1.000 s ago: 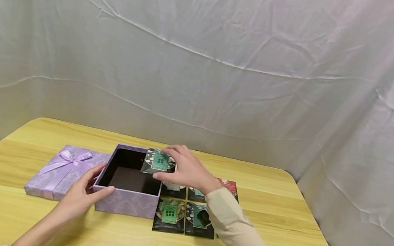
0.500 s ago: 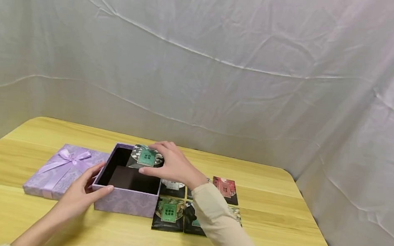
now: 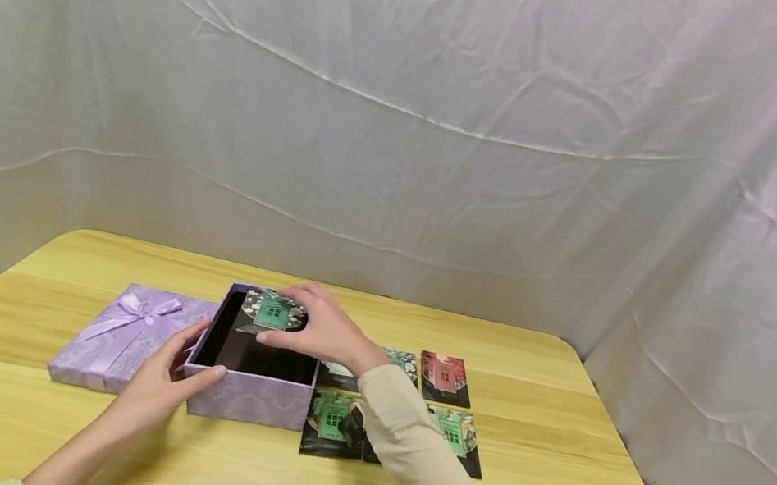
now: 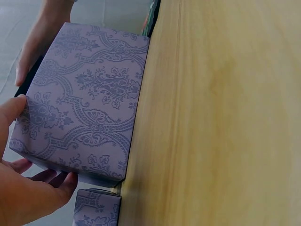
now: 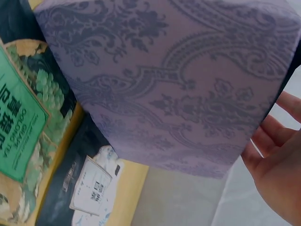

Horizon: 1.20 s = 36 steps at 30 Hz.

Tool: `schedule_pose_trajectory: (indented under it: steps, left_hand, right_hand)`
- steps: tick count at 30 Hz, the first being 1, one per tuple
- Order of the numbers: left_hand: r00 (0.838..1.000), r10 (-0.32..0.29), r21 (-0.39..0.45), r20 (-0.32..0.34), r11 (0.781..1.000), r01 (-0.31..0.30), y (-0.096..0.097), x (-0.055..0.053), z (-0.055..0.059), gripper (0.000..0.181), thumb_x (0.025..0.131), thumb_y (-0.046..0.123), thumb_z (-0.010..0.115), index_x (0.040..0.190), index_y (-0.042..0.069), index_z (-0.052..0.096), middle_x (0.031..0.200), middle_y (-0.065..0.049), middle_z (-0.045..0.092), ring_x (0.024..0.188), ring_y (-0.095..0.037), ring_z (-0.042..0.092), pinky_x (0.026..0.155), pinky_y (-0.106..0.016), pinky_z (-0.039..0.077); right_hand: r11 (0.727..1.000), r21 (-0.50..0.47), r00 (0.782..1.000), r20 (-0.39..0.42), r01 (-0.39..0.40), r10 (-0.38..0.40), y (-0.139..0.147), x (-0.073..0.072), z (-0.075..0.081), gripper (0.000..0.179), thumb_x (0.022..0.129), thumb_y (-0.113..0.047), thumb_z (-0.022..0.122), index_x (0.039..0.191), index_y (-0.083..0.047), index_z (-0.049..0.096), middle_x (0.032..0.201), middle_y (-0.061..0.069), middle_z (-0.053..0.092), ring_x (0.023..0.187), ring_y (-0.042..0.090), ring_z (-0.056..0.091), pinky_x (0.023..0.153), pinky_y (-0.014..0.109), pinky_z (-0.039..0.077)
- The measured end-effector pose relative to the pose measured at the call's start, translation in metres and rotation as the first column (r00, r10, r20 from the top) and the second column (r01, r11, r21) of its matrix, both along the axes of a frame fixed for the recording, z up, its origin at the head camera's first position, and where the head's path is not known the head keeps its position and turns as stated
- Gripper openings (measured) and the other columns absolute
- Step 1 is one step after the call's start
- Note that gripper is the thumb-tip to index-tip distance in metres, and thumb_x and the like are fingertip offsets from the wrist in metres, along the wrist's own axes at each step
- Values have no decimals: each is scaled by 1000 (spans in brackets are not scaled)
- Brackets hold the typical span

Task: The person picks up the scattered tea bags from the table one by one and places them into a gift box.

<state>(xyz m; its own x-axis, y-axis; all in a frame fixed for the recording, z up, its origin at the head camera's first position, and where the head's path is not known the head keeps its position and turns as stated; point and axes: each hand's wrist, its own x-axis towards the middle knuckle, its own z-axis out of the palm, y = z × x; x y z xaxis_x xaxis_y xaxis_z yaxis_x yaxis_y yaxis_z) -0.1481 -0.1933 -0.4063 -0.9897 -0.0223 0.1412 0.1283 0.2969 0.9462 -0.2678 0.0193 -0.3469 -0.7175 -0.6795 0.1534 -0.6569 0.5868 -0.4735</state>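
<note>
A lilac patterned gift box [image 3: 250, 400] with a dark inside stands uncovered on the table. At its near left corner my left hand [image 3: 162, 378] grips it, thumb over the front rim and fingers along the left side; the left wrist view shows the hand [image 4: 35, 197] against the patterned wall. My right hand [image 3: 329, 332] pinches a black tea sachet [image 3: 273, 312] with a teal label over the box opening, near the back. In the right wrist view the box wall [image 5: 174, 89] hides the sachet from the hand [image 5: 277, 160].
Left of the box lies its lid [image 3: 114, 341] with a ribbon bow. More sachets lie in two rows on the right: a green-labelled one [image 3: 333, 427], a red one [image 3: 445, 378], another green one [image 3: 456, 436], others partly under the right arm. A cloth backdrop [image 3: 407, 112] hangs behind the table.
My right hand has carried the teal-labelled sachet leftward from the box's right rim to over its opening, now slightly lower. The left hand stays on the corner.
</note>
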Motion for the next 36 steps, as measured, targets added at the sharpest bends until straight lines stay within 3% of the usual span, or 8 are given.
schedule_pose_trajectory:
  steps: [17,24,36]
  left_hand:
    - [999,-3,-12,45,1000,3,0,0,1,76,94,17,65,152,-1,19,148,-32,30,122,-45,46,81,-13,42]
    - [999,-1,-27,55,1000,2,0,1,2,77,94,18,65,152,-1,19,148,-32,29,123,-46,45,84,-19,44]
    - [999,-7,-1,41,1000,8,0,1,1,75,94,16,65,152,-1,20,147,-31,30,123,-46,45,81,-13,42]
  right_hand:
    - [998,55,998,59,-1,-3,-6,0,-7,71,82,-54,69,141,-19,51,145,4,43,133,20,37,106,40,36]
    - [991,133,1000,-1,6,-6,-12,1,-11,72,82,-59,67,142,-22,50,145,5,44,132,20,38,104,43,37]
    - [981,195,995,-101,4,16,-14,3,-13,73,82,-62,65,142,-22,51,144,2,45,131,20,39,103,41,38]
